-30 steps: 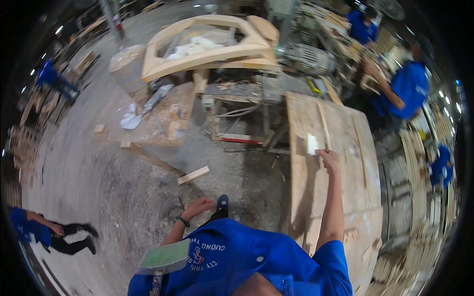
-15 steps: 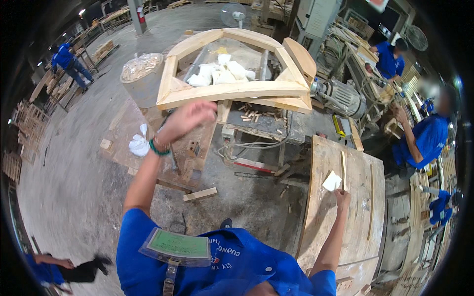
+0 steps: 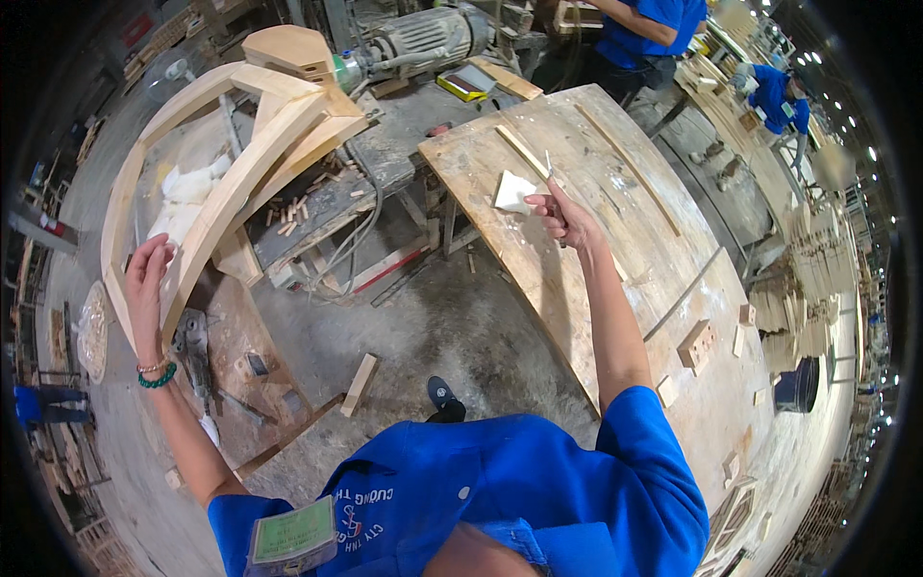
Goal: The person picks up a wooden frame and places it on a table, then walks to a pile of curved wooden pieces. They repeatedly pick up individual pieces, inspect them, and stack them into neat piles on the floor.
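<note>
Overhead view of a person in a blue shirt, arms spread wide in a wood workshop. The left hand (image 3: pixel 146 279) rests flat, fingers (image 3: pixel 154 252) extended and open, against the side rail of an arched wooden frame (image 3: pixel 231 183) lying over a cluttered bench (image 3: pixel 317 207); it grips nothing. The right hand (image 3: pixel 562 213) reaches over a plywood table (image 3: pixel 615 279), fingers curled around a thin stick-like tool (image 3: pixel 550 173) that pokes up past the fingertips. A white piece of paper (image 3: pixel 514 190) lies on the table just left of those fingers, beside a wooden strip (image 3: pixel 524 152). A motor (image 3: pixel 413 43) sits behind the frame. Other workers in blue stand beyond the table.
</note>
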Demonstrator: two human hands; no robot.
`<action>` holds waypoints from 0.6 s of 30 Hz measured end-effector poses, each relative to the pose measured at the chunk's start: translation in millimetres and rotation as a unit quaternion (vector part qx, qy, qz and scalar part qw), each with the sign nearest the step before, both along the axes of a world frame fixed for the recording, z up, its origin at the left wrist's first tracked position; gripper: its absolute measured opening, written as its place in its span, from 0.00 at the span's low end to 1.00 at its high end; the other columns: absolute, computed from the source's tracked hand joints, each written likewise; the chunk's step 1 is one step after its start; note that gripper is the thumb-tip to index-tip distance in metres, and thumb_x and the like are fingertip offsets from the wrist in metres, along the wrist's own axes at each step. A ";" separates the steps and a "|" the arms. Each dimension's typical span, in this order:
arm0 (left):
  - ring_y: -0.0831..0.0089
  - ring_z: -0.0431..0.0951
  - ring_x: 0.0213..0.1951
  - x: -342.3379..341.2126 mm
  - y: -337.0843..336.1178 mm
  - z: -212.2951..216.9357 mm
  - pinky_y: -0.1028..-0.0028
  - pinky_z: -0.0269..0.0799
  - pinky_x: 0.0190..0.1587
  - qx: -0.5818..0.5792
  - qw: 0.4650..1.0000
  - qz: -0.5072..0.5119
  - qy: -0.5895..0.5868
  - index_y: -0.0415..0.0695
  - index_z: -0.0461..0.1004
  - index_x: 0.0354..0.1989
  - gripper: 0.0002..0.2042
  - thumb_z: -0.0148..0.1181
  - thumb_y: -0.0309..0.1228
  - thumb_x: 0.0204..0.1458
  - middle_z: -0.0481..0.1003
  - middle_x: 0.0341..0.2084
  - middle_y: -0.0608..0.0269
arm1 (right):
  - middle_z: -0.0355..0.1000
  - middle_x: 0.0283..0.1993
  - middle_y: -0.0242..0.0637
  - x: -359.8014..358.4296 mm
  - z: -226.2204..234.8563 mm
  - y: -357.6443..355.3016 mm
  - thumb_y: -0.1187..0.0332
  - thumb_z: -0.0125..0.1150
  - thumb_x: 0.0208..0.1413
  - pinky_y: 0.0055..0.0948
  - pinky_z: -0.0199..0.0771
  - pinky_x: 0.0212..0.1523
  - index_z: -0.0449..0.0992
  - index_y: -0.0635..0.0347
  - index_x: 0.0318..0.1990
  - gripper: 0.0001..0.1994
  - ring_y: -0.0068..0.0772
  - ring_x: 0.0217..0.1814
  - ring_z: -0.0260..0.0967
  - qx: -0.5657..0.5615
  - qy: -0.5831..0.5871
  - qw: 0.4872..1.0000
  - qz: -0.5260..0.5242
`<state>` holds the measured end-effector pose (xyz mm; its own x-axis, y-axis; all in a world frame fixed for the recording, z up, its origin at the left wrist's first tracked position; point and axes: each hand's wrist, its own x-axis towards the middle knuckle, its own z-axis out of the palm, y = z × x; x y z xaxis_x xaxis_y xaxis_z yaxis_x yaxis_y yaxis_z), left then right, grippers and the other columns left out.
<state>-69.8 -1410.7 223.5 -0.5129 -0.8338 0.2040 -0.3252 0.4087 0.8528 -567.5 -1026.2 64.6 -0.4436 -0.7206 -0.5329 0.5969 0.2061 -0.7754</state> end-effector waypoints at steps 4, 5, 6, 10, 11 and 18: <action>0.77 0.73 0.46 21.8 -11.3 -0.6 0.74 0.65 0.51 0.014 0.998 0.054 -0.004 0.44 0.73 0.49 0.15 0.51 0.38 0.60 0.75 0.42 0.66 | 0.60 0.22 0.19 8.8 5.5 -4.6 0.45 0.48 0.60 0.12 0.43 0.10 0.76 0.58 0.43 0.24 0.11 0.13 0.43 -0.047 -0.041 0.998 0.003; 0.76 0.73 0.46 16.1 -12.8 -3.2 0.74 0.65 0.51 0.008 0.999 0.054 -0.004 0.44 0.73 0.49 0.15 0.51 0.38 0.60 0.75 0.42 0.65 | 0.60 0.22 0.18 9.8 5.7 -5.4 0.46 0.48 0.60 0.12 0.44 0.10 0.76 0.58 0.43 0.24 0.10 0.13 0.44 -0.047 -0.036 0.998 0.007; 0.75 0.73 0.46 14.3 -16.2 -4.7 0.74 0.65 0.52 -0.005 0.998 0.066 -0.008 0.43 0.73 0.49 0.15 0.51 0.37 0.59 0.75 0.42 0.64 | 0.62 0.22 0.19 14.9 4.3 -5.0 0.46 0.49 0.60 0.12 0.45 0.10 0.76 0.58 0.43 0.23 0.11 0.13 0.46 -0.029 -0.011 1.000 -0.003; 0.75 0.73 0.44 23.2 -50.0 13.4 0.75 0.67 0.48 -0.180 0.978 0.058 -0.087 0.40 0.75 0.44 0.13 0.52 0.34 0.57 0.76 0.39 0.63 | 0.65 0.21 0.19 51.7 1.1 -14.7 0.51 0.53 0.59 0.14 0.46 0.10 0.76 0.58 0.44 0.19 0.11 0.12 0.51 0.031 0.065 0.997 0.003; 0.69 0.74 0.46 20.0 -57.1 20.1 0.73 0.67 0.49 -0.238 0.960 0.057 -0.135 0.43 0.75 0.44 0.12 0.53 0.35 0.56 0.76 0.40 0.60 | 0.63 0.20 0.18 61.9 3.0 -16.5 0.51 0.53 0.59 0.14 0.44 0.11 0.76 0.59 0.43 0.19 0.10 0.12 0.50 0.003 0.081 0.996 0.048; 0.62 0.70 0.53 -27.5 -94.6 11.2 0.63 0.65 0.55 -0.376 0.867 -0.005 -0.326 0.52 0.75 0.47 0.19 0.57 0.46 0.49 0.74 0.49 0.63 | 0.59 0.19 0.18 125.6 -4.0 -7.4 0.51 0.53 0.59 0.13 0.42 0.10 0.76 0.57 0.39 0.18 0.08 0.12 0.44 0.047 0.115 0.986 0.111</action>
